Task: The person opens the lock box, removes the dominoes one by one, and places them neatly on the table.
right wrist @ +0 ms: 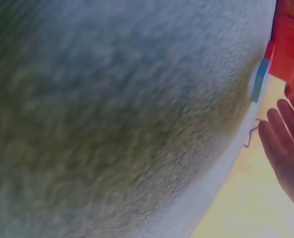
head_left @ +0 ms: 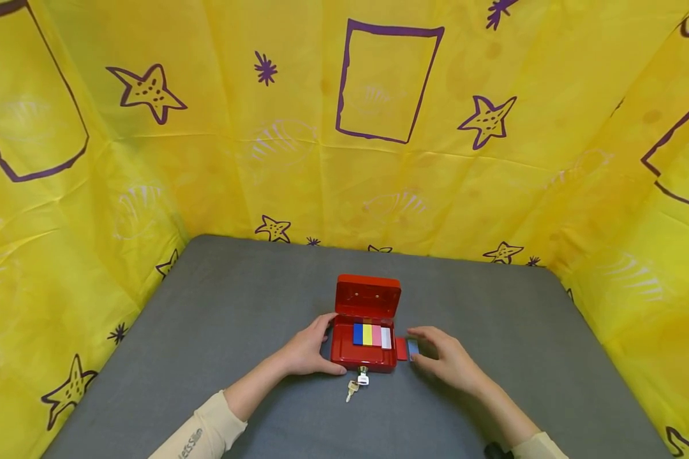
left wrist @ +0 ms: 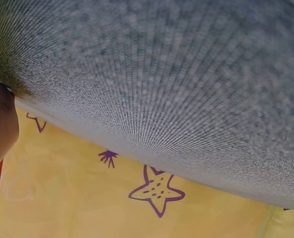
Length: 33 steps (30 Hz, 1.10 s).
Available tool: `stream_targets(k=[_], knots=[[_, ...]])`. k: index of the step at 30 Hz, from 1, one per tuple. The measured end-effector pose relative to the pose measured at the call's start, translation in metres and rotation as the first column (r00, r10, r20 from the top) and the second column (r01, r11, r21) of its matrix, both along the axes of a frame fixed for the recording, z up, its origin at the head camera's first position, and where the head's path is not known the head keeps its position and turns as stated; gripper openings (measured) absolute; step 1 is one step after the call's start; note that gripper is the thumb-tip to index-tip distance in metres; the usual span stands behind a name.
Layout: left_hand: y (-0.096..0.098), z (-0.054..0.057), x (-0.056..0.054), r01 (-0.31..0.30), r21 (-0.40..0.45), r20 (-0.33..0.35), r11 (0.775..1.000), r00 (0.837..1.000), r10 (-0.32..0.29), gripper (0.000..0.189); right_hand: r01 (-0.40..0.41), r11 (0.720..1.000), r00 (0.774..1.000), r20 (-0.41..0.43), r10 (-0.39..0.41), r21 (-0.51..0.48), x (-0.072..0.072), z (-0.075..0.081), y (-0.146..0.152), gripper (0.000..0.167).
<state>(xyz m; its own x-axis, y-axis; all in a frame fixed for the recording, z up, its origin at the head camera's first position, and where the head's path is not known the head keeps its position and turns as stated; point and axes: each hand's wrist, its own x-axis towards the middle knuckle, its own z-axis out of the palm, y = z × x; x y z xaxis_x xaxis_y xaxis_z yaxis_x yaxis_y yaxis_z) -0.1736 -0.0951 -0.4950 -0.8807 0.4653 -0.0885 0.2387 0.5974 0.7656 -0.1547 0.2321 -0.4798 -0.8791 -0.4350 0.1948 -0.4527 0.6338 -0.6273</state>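
Note:
A red metal cash box (head_left: 363, 357) stands with its lid (head_left: 367, 296) raised. My left hand (head_left: 307, 347) grips the box's left side, fingers at the back corner and thumb by the front corner. Inside lies a row of flat coloured blocks: blue (head_left: 358, 335), yellow (head_left: 367, 335), pink (head_left: 376, 335) and white (head_left: 386, 338). Just right of the box are a red block (head_left: 401, 349) and a light blue block (head_left: 413, 349). Around the light blue one, my right hand (head_left: 444, 357) is spread, thumb and fingers apart; the right wrist view shows those fingers (right wrist: 281, 131) extended.
A key (head_left: 363, 379) sits in the lock at the box's front, and a second key (head_left: 352, 389) hangs from it over the grey table (head_left: 252, 287). Yellow patterned cloth (head_left: 298, 172) rises behind the table and along both sides.

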Motion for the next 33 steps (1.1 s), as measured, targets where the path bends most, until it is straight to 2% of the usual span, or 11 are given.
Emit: stream_targets(k=[5,15,33], knots=[[0.000,0.001,0.000,0.002,0.000,-0.002,1.000,1.000,-0.002,0.104,0.044,0.997,0.999,-0.026,-0.046,-0.058,0.000,0.001,-0.006,0.039],[0.000,0.001,0.001,0.001,-0.005,0.000,1.000,1.000,-0.001,0.103,0.111,0.984,0.994,0.026,-0.108,-0.142,0.002,0.008,-0.022,0.036],[-0.001,-0.004,-0.001,0.014,-0.014,-0.020,1.000,1.000,-0.014,0.105,0.132,0.970,0.989,0.093,-0.115,-0.206,-0.001,0.012,-0.044,0.031]])
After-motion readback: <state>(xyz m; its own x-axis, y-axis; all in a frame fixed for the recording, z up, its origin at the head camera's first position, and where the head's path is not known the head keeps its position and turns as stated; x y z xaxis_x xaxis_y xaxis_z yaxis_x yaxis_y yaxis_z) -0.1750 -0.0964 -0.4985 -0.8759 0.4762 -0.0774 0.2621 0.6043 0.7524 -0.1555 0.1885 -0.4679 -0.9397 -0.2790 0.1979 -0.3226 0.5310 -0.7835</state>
